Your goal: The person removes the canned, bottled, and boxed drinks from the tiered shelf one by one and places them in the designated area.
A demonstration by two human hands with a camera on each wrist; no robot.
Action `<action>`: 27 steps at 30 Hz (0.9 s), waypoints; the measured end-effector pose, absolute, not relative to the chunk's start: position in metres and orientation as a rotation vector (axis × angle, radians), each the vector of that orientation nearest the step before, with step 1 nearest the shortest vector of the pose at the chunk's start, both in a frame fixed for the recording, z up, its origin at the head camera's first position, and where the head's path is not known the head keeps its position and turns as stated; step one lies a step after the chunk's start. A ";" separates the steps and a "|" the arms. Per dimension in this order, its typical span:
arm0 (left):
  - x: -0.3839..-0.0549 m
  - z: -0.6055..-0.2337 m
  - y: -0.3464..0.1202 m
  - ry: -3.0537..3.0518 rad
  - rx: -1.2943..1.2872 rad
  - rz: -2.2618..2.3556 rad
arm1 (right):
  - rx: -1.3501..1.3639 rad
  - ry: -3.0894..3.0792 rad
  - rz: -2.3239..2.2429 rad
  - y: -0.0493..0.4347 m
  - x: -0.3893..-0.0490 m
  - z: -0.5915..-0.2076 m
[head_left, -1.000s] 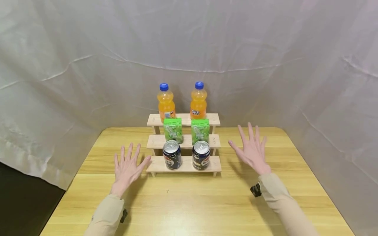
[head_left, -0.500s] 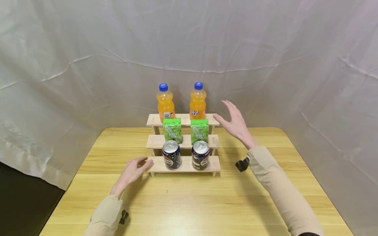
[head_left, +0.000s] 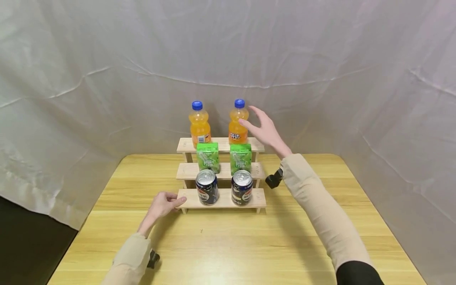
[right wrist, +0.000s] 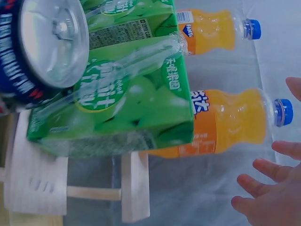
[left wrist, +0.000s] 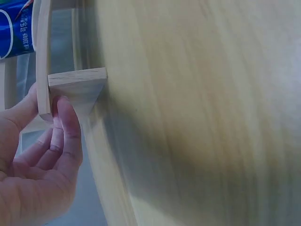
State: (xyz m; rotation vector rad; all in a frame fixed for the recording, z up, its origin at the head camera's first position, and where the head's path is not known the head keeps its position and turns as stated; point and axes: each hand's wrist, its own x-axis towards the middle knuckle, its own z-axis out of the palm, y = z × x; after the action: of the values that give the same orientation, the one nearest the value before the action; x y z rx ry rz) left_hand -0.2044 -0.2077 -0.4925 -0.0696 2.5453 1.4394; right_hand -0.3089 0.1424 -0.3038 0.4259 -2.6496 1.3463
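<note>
A three-step wooden display rack (head_left: 225,198) stands on the table. My left hand (head_left: 163,204) pinches the left end of its lowest board; in the left wrist view, the thumb is on one face and the fingers are on the other. My right hand (head_left: 266,130) reaches beside the right orange soda bottle (head_left: 236,128) on the top step, thumb and fingers apart around its upper part. In the right wrist view, the fingers (right wrist: 268,186) are spread near the blue cap (right wrist: 283,112); whether any touches the bottle, I cannot tell.
Another orange soda bottle (head_left: 200,127) stands at the top left. Two green juice boxes, left (head_left: 208,158) and right (head_left: 241,159), occupy the middle step. Two dark cola cans, left (head_left: 207,190) and right (head_left: 242,190), stand on the lowest. A grey curtain (head_left: 303,59) hangs behind the table (head_left: 228,249).
My left hand has gone from spread above the table to gripping the rack's lower left end. My right hand has moved forward and left to the right bottle.
</note>
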 end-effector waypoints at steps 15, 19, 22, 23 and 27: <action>-0.210 -0.485 -0.204 2.416 -0.205 1.485 | 0.437 -2.491 1.619 0.117 -0.331 -0.293; -0.210 -0.484 -0.204 2.399 -0.222 1.487 | 0.409 -2.460 1.625 0.114 -0.335 -0.292; -0.210 -0.483 -0.204 2.395 -0.231 1.485 | 0.399 -2.453 1.598 0.112 -0.336 -0.291; -0.210 -0.483 -0.204 2.397 -0.234 1.483 | 0.393 -2.453 1.591 0.112 -0.335 -0.290; -0.210 -0.482 -0.204 2.403 -0.239 1.475 | 0.369 -2.456 1.574 0.110 -0.335 -0.288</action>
State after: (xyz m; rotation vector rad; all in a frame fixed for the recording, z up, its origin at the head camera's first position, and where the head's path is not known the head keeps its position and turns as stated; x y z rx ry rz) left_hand -0.2099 -0.2037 -0.4819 -0.2387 2.4029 1.4753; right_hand -0.3349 0.1100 -0.2880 0.3688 -2.4563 1.5736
